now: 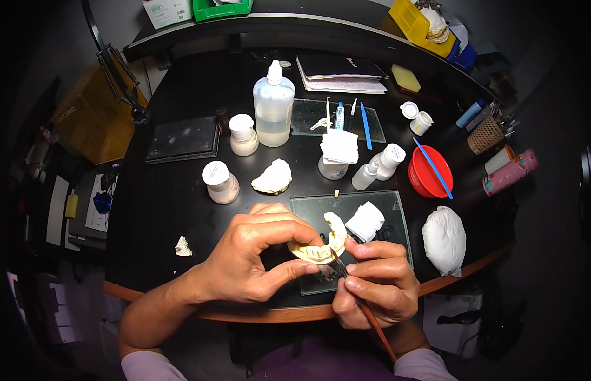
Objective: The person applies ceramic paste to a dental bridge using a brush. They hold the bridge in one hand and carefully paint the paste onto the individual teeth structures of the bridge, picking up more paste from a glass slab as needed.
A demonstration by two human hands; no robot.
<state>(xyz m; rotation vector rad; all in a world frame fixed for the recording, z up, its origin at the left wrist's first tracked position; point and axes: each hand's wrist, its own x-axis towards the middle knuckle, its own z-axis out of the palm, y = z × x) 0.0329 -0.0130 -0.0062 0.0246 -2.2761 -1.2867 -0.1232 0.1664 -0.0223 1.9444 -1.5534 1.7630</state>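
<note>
My left hand (248, 254) pinches a cream-coloured dental model (314, 255), an arch of teeth, between thumb and fingers above the front of the bench. A thin brush (375, 327) with a reddish-brown handle and dark ferrule is gripped in my right hand (384, 282). Its tip meets the model's inner curve, or lies just in front of it; I cannot tell which. My right fingertips are close to the model's right end. Beneath both hands lies a glass slab (397, 213) with a folded white tissue (365, 221) on it. Left of the slab sits another cream plaster piece (272, 177).
Lidded jars (221, 184) and a large squeeze bottle (274, 114) stand behind my left hand. Rightward are a red bowl (422, 184) with a blue stick (434, 168) across it, and a white wrapped bundle (444, 241). A second glass plate (302, 114) lies farther back.
</note>
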